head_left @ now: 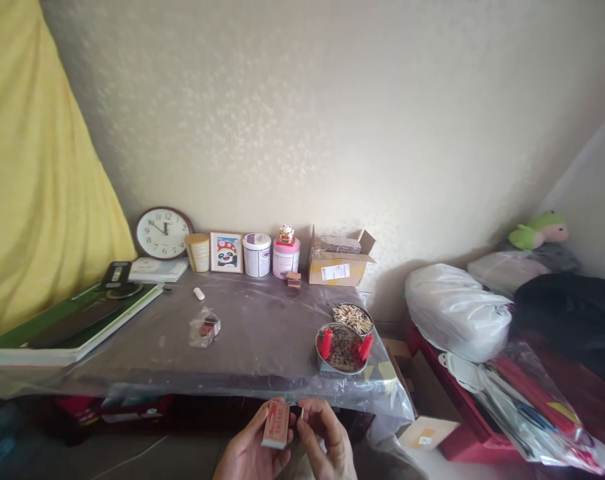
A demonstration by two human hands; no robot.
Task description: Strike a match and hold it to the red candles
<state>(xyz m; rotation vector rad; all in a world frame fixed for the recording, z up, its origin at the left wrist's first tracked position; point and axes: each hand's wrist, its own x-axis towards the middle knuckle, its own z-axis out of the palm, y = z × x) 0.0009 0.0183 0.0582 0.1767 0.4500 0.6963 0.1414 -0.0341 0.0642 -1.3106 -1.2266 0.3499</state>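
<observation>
So the left hand (249, 450) has a matchbox (277, 423) gripped between thumb and fingers, red print facing up, held tilted. The right hand (329, 443) is right beside it, thumb and fingertips pinching a thin pale stick (302, 415), pretty sure it's a match. There's a small dark bit between the box and those fingertips, too tiny to make out. Both hands are just in front of the near edge of the tabletop (262, 320), which has clear plastic sheeting draped over it.

Over on the right side of the table there's a round tin (339, 371) of dark grainy stuff with two red candles (326, 343) stuck in it, one leaning a bit. Just behind that is a dish heaped with loose matchsticks (351, 317). Further left, near the middle, sits a clear plastic wrapper (205, 328) with little boxes inside, and a small white oval thing (199, 293) behind it.

Along the wall it goes clock (165, 233), yellow cup (198, 252), framed panda picture (227, 252), white canister (257, 255), pink canister (285, 260) with a cat figurine (286, 234) on top, then an open cardboard box (335, 270).
</observation>
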